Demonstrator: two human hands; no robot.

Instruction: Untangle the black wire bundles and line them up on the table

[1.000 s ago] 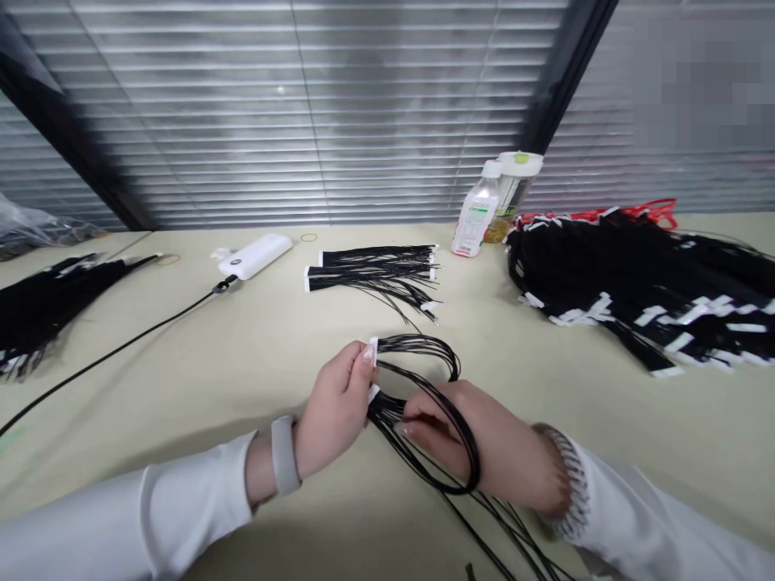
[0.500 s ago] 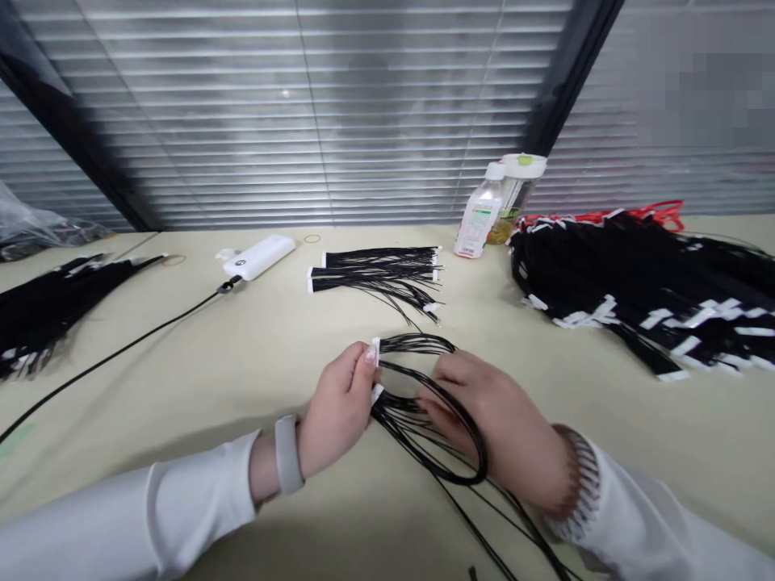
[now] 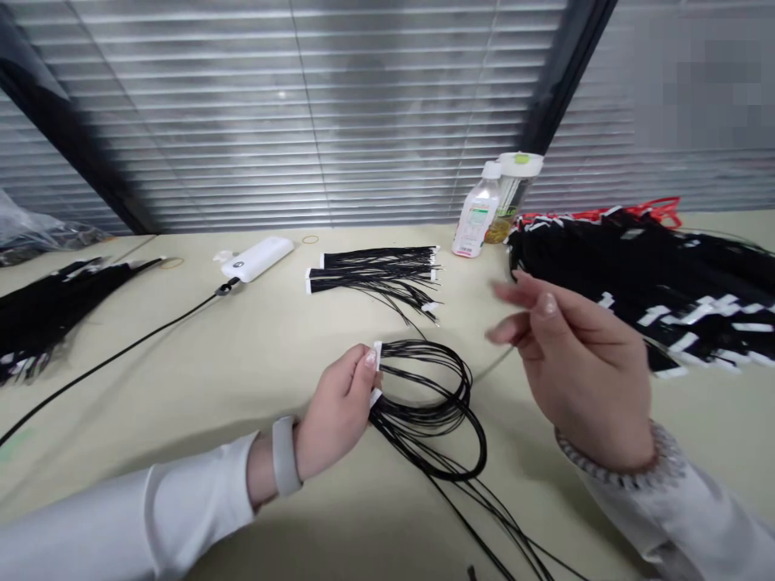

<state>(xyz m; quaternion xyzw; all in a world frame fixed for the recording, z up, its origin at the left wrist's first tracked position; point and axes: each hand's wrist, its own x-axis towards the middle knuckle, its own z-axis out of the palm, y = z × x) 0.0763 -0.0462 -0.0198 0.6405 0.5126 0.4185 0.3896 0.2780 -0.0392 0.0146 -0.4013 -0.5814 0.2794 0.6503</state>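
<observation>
My left hand [image 3: 339, 399] is closed on the white connectors [image 3: 376, 357] at one end of a black wire harness [image 3: 463, 403]. The wires curve right from the connectors in loops, and loose tails run down toward the bottom edge. Up and to the right of the loops is my right hand [image 3: 584, 363], slightly blurred, its thumb bent against the fingers. A thin wire [image 3: 493, 365] stretches from the loops to these fingers; the exact grip on it is hidden.
Several short black harnesses [image 3: 375, 270] lie ahead. A white power bank [image 3: 260, 258] with a black cable is left of them. A bottle [image 3: 477, 214] and a lidded cup [image 3: 514, 194] stand before the blinds. Harness piles lie left [image 3: 54, 311] and right [image 3: 617, 258].
My right hand has moved up and right, away from the looped wires, with a thin wire trailing to it. The loops now lie uncovered. My left hand keeps its hold.
</observation>
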